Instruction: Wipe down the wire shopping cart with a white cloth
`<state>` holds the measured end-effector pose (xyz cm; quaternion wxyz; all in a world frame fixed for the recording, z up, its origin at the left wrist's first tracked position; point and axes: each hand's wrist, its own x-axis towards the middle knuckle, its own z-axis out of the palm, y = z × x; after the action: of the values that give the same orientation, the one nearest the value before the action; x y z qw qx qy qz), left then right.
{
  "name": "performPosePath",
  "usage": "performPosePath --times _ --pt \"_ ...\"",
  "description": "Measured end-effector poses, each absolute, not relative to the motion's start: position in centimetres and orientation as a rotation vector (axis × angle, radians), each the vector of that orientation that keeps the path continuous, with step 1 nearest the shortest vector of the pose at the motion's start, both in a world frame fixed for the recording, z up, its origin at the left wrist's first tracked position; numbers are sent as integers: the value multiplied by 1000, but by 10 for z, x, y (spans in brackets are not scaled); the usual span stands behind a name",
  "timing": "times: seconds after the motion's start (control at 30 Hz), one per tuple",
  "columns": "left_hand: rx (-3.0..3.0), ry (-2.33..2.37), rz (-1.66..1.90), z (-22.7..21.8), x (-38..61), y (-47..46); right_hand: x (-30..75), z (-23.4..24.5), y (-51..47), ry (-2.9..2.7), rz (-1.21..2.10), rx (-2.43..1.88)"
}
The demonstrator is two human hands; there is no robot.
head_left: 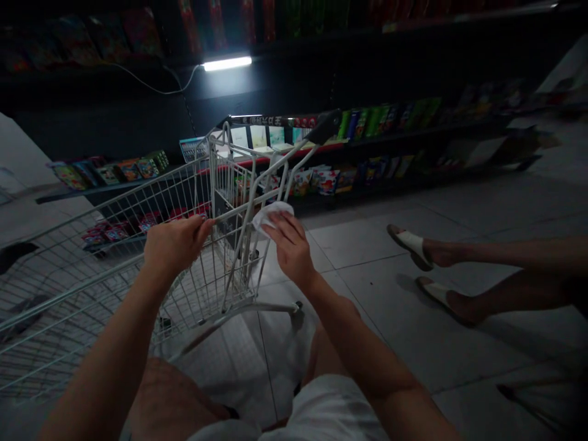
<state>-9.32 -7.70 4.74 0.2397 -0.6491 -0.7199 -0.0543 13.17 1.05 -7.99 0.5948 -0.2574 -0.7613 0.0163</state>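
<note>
**Gripping a white wire shopping cart (98, 263), with a crumpled white tissue (273, 215) at its frame**

The left hand (174, 248) is closed around the top wire of the cart, its fingers curled over the rim. The right hand (291, 248) sits just beside the cart's upright white frame tube (261, 226), its fingers pressed together and bent down over the tissue, pinching it from above. The light is dim, so whether the tissue touches the tube or only lies close to it is hard to say. Past the far end of the cart stand low black shelves (413, 138) lined with brightly coloured packaged goods (321, 180), and a white LED tube light (227, 63) shines above them. To the right of the cart, well apart from it, another person's bare legs (496, 269) in white slide sandals (411, 246) cross the grey tile floor (367, 245).
</note>
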Motion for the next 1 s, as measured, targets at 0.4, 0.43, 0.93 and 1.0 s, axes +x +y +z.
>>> performPosePath --times 0.4,0.43,0.93,1.0 --pt "-2025 -1964 -514 69 -30 -36 113 9 41 -1643 -270 -740" --pt "-2004 -1987 -513 67 -28 -32 108 -3 35 -1685 -261 -719" --pt "-1889 -1968 -433 58 -46 -49 173 46 86 -1753 -416 -601" --pt "-1909 -1953 -445 58 -47 -54 193 58 103 -1668 -418 -616"
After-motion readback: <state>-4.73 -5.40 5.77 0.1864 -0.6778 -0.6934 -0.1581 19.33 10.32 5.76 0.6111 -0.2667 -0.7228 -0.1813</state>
